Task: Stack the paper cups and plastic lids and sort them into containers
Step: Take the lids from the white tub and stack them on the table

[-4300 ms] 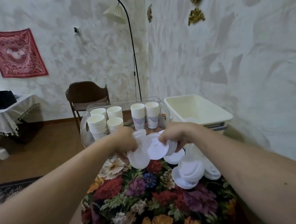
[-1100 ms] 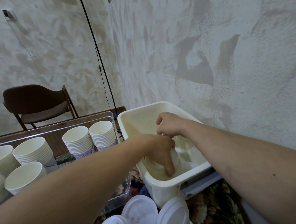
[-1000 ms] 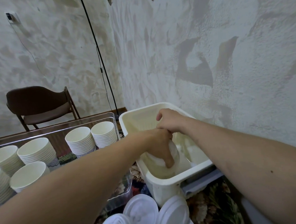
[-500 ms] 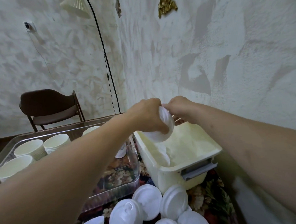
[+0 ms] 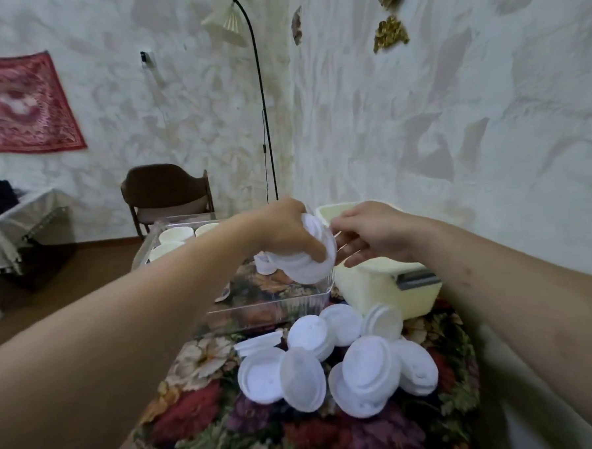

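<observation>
Gripping stacked lids (image 5: 306, 254) beside the cream bin (image 5: 387, 284), left hand (image 5: 284, 231) is tilting them; right hand (image 5: 370, 234) is hanging loose-fingered, holding nothing; stack risks sliding apart.

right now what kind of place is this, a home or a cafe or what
Most likely a room in a home, not a cafe: a floral tablecloth covers the small table, a red patterned cloth hangs on the textured wall, and a floor lamp stands in the corner beside a wooden chair.

The left hand (image 5: 284, 231) covered most of the lid stack (image 5: 308, 258) it gripped. Both forearms hid much of the clear bin (image 5: 274, 302) and cream tub (image 5: 390, 289), whose insides stayed unseen. Paper cups (image 5: 175, 234) showed only partly. The tabletop (image 5: 202, 418) was cut off below.
</observation>
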